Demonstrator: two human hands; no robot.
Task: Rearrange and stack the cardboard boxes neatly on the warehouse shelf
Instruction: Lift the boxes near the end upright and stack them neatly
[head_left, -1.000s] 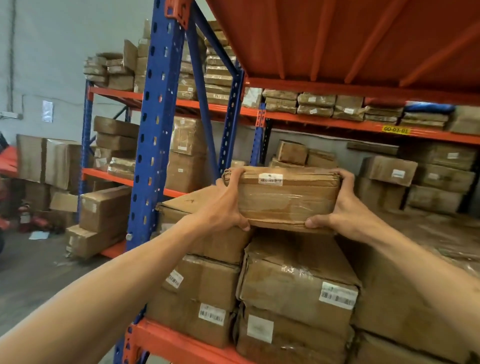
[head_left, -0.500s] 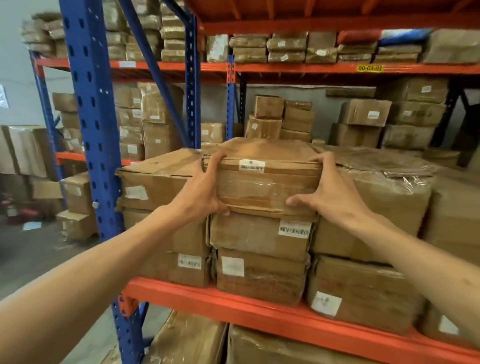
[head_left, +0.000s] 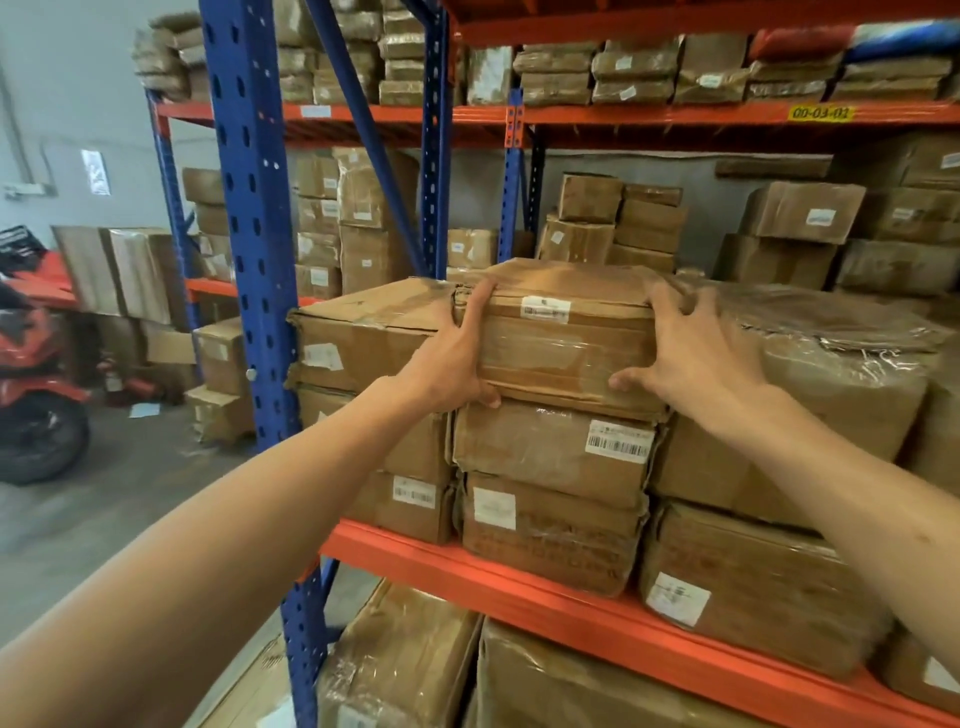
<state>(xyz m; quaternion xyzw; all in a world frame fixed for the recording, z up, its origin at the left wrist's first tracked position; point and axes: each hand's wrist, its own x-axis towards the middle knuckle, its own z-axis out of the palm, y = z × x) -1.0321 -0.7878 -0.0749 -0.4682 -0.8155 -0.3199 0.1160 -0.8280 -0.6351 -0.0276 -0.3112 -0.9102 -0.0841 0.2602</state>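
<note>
The taped cardboard box with a small white label lies on top of the middle stack on the orange shelf beam. My left hand grips its left end, fingers over the top edge and thumb under the lower edge. My right hand wraps its right end with the thumb at the lower front edge. That hand's fingers are spread on the top corner and blurred. The box top sits about level with the neighbouring box on its left.
A plastic-wrapped box stands close on the right. A blue upright post rises just left of the stacks. More boxes fill the rear shelves and the level below. A red motorbike is parked on the floor at far left.
The box has come down from mid-air onto the middle stack and now rests there. My right hand's fingers have spread and blurred at the right end, and the view has dropped lower.
</note>
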